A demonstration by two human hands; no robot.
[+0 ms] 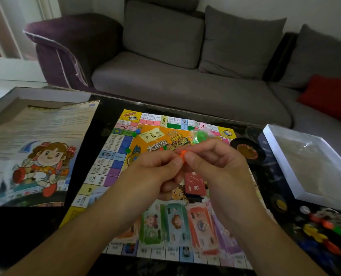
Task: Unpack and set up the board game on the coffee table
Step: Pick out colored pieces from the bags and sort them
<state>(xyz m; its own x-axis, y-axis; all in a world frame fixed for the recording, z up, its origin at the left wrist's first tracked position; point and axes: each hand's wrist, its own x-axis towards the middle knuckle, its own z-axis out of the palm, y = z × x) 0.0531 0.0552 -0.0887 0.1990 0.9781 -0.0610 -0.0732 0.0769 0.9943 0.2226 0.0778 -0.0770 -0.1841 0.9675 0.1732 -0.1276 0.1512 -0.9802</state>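
L hand (155,172): your fingers (173,161) curl in & pinch the orange piece from the L side
R hand (215,162): fingers curled, thumb tip pressed to the same orange piece from the R side; both hands meet above the board's middle
Orange piece (182,154): small plastic bit, held betw your two thumbs, up off the board
Board (113,156): flat on the dark bench, right under your fingers
Green bag (198,136): clear bag w/ green bits, on the board just beyond your fingers
Red card deck (194,183): on the board just below your R hand, partly hidden by it
Paper money (177,222): green, orange & purple stacks on the board's near edge, betw your forearms
Green pegs (128,150): few small ones on the board, L of your fingers
Rules sheet (38,152): far L of your fingers, lying on the box tray
Box lid (305,166): far R of your fingers, open side up
Loose tokens (325,234): coloured pile on the bench, R of your R forearm, blurry
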